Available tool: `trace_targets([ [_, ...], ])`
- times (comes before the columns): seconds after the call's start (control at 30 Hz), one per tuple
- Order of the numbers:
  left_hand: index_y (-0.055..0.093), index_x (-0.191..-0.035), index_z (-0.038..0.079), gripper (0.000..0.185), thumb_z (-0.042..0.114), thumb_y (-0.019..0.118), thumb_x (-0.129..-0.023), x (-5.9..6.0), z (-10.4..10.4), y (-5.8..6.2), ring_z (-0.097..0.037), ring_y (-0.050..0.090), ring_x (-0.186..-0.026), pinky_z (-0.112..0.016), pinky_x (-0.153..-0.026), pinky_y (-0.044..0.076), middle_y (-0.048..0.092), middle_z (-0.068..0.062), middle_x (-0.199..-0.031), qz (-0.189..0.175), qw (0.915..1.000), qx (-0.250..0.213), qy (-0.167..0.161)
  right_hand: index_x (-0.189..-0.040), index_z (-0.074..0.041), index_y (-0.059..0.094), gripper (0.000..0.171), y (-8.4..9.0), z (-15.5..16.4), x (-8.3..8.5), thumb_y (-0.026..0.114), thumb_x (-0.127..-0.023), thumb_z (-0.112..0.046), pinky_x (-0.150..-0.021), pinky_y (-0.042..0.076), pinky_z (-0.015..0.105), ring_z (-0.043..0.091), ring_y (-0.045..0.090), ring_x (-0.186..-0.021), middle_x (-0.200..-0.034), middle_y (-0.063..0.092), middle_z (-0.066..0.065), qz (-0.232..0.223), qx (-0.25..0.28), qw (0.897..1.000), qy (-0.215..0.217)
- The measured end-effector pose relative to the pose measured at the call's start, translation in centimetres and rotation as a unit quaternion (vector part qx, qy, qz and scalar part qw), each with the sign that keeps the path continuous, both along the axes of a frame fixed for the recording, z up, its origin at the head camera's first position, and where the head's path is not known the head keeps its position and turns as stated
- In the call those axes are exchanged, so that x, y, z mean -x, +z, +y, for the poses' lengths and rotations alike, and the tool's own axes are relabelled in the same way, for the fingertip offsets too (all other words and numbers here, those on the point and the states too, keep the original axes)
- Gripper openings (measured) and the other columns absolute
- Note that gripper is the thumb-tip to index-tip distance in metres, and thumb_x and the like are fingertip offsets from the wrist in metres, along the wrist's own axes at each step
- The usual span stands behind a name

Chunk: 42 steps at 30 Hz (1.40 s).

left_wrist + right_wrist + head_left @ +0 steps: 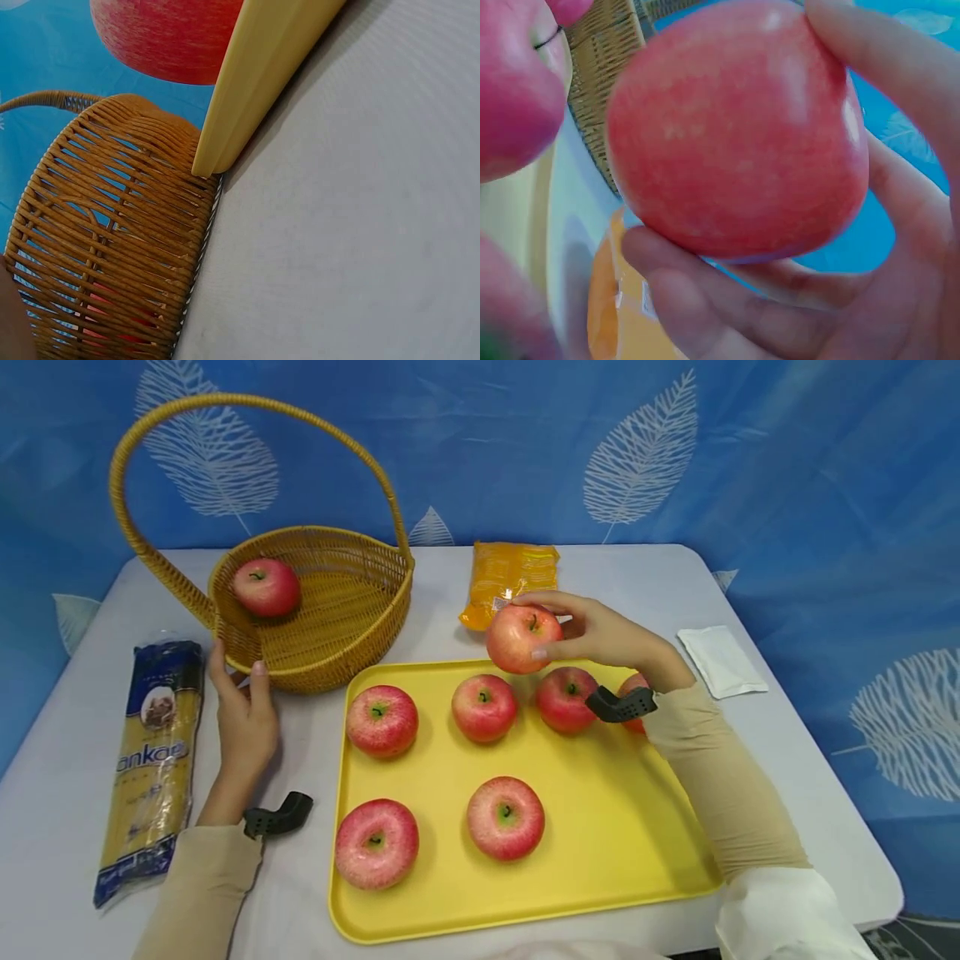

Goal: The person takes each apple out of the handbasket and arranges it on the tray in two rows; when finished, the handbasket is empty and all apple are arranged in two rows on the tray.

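A red apple (523,639) is in my right hand (592,628), lifted over the far edge of the yellow tray (600,835); thumb and fingers curve round it in the right wrist view. My left hand (249,727) touches the near left side of the wicker basket (367,647), its thumb and forefinger spread and fairly straight. One apple (267,587) lies inside the basket, at its left. Several more apples sit on the tray, among them one near the centre (506,818) and one at the near left (377,844). Another apple (636,685) is partly hidden behind my right wrist.
A pack of spaghetti (153,760) lies left of my left forearm. Behind the tray is an orange packet (513,575), and a small white packet (722,661) lies on the right. The basket's tall handle (262,402) arches over it. A blue cloth (510,452) hangs behind the table.
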<state>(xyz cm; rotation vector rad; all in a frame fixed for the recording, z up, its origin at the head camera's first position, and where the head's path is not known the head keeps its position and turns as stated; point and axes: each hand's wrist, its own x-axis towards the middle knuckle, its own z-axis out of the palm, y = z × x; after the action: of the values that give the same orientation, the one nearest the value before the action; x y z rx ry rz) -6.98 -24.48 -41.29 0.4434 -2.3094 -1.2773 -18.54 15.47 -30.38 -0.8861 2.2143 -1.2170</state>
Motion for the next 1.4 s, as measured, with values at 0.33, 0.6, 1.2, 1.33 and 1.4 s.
trace_targets([
  [0.33,0.005,-0.145,0.026,0.057,0.038,0.033,-0.097,-0.2,0.0,-0.3,-0.041,0.039,-0.123,-0.057,-0.097,0.029,0.036,-0.025,-0.137,0.009,1.0,-0.001,-0.002,-0.134,-0.019,0.043,0.064,-1.6,4.0,-4.9,0.072,-0.077,-0.017,-0.083,0.049,0.027,0.014,0.053,-0.106,-0.135,0.044,0.001,0.024,-0.028,0.999,0.032],
  [0.6,0.005,-0.145,0.027,0.057,0.039,0.033,-0.096,-0.2,-0.1,-0.5,-0.039,0.038,-0.124,-0.056,-0.097,0.029,0.035,-0.023,-0.139,0.005,1.0,-0.003,-0.001,-0.131,-0.019,0.047,0.065,-3.7,7.1,-9.3,0.075,-0.072,-0.015,-0.088,0.046,0.022,0.003,0.048,-0.109,-0.128,0.048,-0.01,0.041,-0.021,0.999,0.025],
  [1.2,0.007,-0.145,0.027,0.056,0.039,0.034,-0.096,-0.2,-0.1,-0.4,-0.038,0.039,-0.123,-0.056,-0.097,0.029,0.038,-0.024,-0.137,0.013,0.9999,0.001,0.009,-0.129,-0.025,0.047,0.058,-7.4,9.5,-14.4,0.071,-0.077,-0.026,-0.09,0.044,0.02,-0.001,0.047,-0.113,-0.13,0.05,-0.007,-0.011,-0.046,0.999,-0.011],
  [1.33,0.006,-0.144,0.029,0.056,0.041,0.033,-0.096,0.0,-0.2,-0.2,-0.037,0.038,-0.125,-0.056,-0.098,0.028,0.035,-0.021,-0.14,0.008,1.0,-0.002,0.002,-0.129,-0.026,0.047,0.057,-7.6,9.4,-14.6,0.071,-0.077,-0.027,-0.089,0.044,0.021,-0.002,0.047,-0.113,-0.13,0.049,-0.007,-0.011,-0.049,0.999,-0.019],
  [1.4,0.006,-0.144,0.029,0.057,0.041,0.033,-0.096,0.0,-0.1,-0.1,-0.037,0.037,-0.125,-0.056,-0.098,0.028,0.034,-0.021,-0.14,0.006,1.0,-0.002,0.0,-0.129,-0.025,0.047,0.057,-7.7,9.5,-14.8,0.071,-0.077,-0.026,-0.089,0.044,0.021,-0.003,0.046,-0.113,-0.13,0.049,-0.007,-0.011,-0.046,0.999,-0.018],
])
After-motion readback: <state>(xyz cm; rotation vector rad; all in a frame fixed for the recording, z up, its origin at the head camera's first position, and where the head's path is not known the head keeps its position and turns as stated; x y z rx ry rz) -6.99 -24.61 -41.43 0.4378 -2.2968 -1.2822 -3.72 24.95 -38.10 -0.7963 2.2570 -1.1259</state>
